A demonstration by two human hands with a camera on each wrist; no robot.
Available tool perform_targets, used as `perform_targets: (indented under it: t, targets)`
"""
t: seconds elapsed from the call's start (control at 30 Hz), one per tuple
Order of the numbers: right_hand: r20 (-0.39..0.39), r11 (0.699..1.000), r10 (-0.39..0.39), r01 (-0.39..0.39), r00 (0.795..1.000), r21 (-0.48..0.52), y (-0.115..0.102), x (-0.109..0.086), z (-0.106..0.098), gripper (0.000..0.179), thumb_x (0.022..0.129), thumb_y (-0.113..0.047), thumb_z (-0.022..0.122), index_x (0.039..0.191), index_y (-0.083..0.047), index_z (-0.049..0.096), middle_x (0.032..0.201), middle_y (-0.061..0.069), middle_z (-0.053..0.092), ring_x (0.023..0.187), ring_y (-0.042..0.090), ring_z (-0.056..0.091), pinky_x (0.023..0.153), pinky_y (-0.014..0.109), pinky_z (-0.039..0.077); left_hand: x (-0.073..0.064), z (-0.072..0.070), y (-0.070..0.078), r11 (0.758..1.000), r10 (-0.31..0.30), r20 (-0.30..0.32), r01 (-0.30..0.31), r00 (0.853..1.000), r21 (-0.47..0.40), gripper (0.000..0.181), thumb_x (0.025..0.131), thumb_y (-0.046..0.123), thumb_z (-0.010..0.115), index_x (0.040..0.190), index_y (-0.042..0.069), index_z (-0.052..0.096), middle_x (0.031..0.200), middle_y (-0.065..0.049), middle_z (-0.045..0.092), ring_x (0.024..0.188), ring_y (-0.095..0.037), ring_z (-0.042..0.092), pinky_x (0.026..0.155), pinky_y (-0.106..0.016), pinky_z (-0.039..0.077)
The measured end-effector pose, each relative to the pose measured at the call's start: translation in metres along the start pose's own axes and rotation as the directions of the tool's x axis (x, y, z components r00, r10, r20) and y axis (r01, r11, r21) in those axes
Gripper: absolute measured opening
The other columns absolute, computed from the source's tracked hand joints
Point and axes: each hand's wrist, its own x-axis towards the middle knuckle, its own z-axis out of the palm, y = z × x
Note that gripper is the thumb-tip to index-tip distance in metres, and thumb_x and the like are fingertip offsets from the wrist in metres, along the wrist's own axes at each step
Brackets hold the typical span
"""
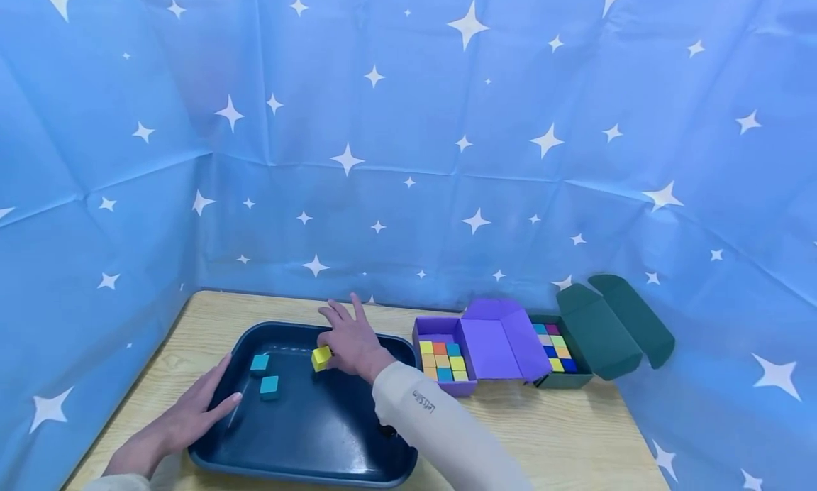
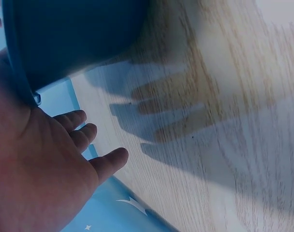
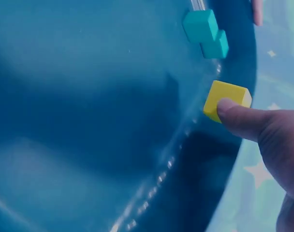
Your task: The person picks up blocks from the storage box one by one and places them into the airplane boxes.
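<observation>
A yellow cube (image 1: 322,358) is pinched between the thumb and fingers of my right hand (image 1: 352,342), above the far part of a dark blue tray (image 1: 300,448). In the right wrist view, the thumb presses on one face of the yellow cube (image 3: 227,94). Two teal cubes, one farther back (image 1: 259,365) and one nearer (image 1: 269,387), lie in the left part of the tray. My left hand (image 1: 185,413) is at the tray's left rim, its fingers extended along the outside and its thumb reaching over the rim. The left wrist view shows these fingers (image 2: 108,164) loosely extended beside the tray wall.
Right of the tray stands an open purple box (image 1: 456,389) holding several coloured cubes. Beyond it is an open dark green box (image 1: 564,382), also with several cubes. Both lids fold out rightward. Star-patterned blue cloth (image 1: 408,122) surrounds the wooden table (image 1: 549,441).
</observation>
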Motion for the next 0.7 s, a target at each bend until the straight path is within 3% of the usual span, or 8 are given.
perform_targets:
  t: [0.37,0.7]
  targets:
    - [-0.004,0.991,0.068,-0.067,0.998,0.116,0.059,-0.032,-0.021,0.035,0.081,-0.055,0.071,0.111,-0.037,0.070,0.154,-0.003,0.038,0.152,0.024,0.016,0.122,0.059,-0.001,0.001,0.000,0.001,1.000,0.012,-0.002,-0.012,1.000,-0.004,0.088,0.100,0.051,0.046,0.157,0.009,-0.006,0.159,-0.034,0.007,0.140,-0.060,0.013,0.104,-0.078,0.023]
    - [0.001,0.967,0.197,-0.195,0.980,0.166,0.118,-0.064,-0.021,0.033,0.083,-0.050,0.073,0.111,-0.033,0.071,0.154,0.001,0.040,0.152,0.028,0.017,0.121,0.063,0.000,0.001,0.000,0.000,1.000,-0.025,0.036,0.025,0.999,-0.010,0.089,0.099,0.052,0.045,0.156,0.012,-0.010,0.159,-0.033,0.004,0.140,-0.060,0.010,0.104,-0.078,0.023]
